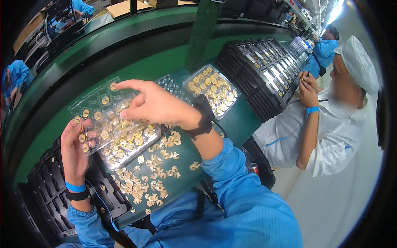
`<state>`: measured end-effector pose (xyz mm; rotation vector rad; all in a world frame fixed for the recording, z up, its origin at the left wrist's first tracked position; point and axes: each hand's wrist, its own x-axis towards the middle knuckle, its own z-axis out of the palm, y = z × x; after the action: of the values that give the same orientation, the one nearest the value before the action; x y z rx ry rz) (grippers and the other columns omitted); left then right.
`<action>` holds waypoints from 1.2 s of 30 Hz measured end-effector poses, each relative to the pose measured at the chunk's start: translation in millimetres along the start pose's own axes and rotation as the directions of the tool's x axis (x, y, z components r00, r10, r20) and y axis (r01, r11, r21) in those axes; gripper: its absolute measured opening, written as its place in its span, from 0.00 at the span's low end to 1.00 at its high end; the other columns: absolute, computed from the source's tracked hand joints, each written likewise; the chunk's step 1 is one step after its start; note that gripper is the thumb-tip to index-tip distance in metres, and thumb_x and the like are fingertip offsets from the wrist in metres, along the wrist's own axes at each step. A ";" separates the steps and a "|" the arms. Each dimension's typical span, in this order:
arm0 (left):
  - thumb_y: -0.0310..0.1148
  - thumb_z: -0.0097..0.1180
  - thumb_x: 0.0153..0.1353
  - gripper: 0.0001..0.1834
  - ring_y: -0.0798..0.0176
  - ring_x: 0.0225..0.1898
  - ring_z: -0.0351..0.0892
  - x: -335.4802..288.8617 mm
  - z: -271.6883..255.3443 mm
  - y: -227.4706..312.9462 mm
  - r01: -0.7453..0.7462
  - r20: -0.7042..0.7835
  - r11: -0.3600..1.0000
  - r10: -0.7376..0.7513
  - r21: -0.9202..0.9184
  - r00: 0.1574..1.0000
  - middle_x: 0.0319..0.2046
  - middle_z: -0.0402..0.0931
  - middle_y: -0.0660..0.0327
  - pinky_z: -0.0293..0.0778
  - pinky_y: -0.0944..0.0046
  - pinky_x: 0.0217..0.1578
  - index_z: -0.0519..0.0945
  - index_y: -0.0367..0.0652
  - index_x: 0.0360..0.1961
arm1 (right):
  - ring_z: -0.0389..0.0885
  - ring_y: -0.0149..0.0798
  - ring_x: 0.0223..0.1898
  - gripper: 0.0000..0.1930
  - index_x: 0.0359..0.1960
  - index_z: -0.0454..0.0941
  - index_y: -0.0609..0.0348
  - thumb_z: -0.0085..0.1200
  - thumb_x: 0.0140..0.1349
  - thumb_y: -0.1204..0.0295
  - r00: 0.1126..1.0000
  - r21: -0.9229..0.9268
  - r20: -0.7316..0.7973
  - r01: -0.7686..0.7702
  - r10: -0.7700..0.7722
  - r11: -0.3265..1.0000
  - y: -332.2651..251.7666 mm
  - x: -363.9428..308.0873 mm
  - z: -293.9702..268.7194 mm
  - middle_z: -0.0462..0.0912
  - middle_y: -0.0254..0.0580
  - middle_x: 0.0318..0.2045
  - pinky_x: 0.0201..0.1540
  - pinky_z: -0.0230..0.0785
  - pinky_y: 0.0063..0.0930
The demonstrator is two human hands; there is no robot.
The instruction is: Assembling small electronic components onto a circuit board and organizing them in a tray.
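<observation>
My left hand (75,142) grips the near-left edge of a clear plastic tray (89,101), tilted above the bench. Small round gold-rimmed parts (105,100) sit in several of its pockets. My right hand (155,101) reaches over this tray, index finger stretched out to a round part (112,86) at the far corner and thumb held apart. Its other fingers are curled and partly hidden. Beneath lies a second tray (132,157) heaped with similar parts. Pale, C-shaped pieces (138,188) are scattered on the green bench in front of it.
Another clear tray (213,91) of gold parts stands to the right, beside a tall stack of black trays (256,74). More black trays (53,186) lie at left. A co-worker in white (326,111) sits at right. A green post (202,33) rises behind the bench.
</observation>
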<state>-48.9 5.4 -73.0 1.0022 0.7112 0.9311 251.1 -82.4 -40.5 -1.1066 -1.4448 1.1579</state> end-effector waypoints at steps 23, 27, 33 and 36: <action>0.31 0.54 0.77 0.12 0.59 0.42 0.89 -1.6 1.4 0.5 -0.050 -0.004 0.998 0.051 0.037 0.999 0.51 0.85 0.51 0.83 0.65 0.35 0.78 0.36 0.56 | 0.84 0.27 0.24 0.16 0.57 0.83 0.66 0.63 0.71 0.74 0.988 0.090 0.152 -0.041 0.027 0.995 3.8 0.4 0.7 0.87 0.40 0.32 0.25 0.77 0.20; 0.32 0.55 0.77 0.13 0.60 0.43 0.88 3.7 -3.8 -4.7 -0.058 0.002 0.998 0.058 0.025 0.998 0.51 0.84 0.52 0.82 0.64 0.37 0.78 0.37 0.56 | 0.84 0.26 0.24 0.13 0.53 0.84 0.68 0.63 0.70 0.77 0.986 0.075 0.164 -0.020 0.007 0.997 10.7 -0.8 -3.0 0.87 0.41 0.33 0.26 0.78 0.20; 0.34 0.56 0.77 0.14 0.60 0.43 0.87 2.3 -1.4 -3.3 -0.073 -0.020 0.997 0.074 0.023 0.997 0.52 0.83 0.53 0.80 0.64 0.38 0.79 0.38 0.56 | 0.84 0.26 0.25 0.09 0.47 0.85 0.70 0.65 0.68 0.78 0.995 0.097 0.096 0.007 -0.016 0.995 14.2 2.0 -1.1 0.88 0.41 0.33 0.27 0.79 0.20; 0.36 0.57 0.77 0.14 0.60 0.43 0.87 4.2 -4.8 -3.5 -0.074 -0.043 0.997 0.074 0.005 0.996 0.51 0.83 0.54 0.80 0.65 0.37 0.79 0.38 0.56 | 0.84 0.27 0.26 0.06 0.44 0.86 0.67 0.65 0.68 0.78 0.996 0.043 0.073 0.046 -0.049 0.998 10.8 -0.4 -5.9 0.87 0.41 0.35 0.28 0.79 0.21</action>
<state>-50.0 10.2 -78.4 1.0199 0.7157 1.0187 257.9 -80.4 -50.6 -1.0052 -1.4896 1.2012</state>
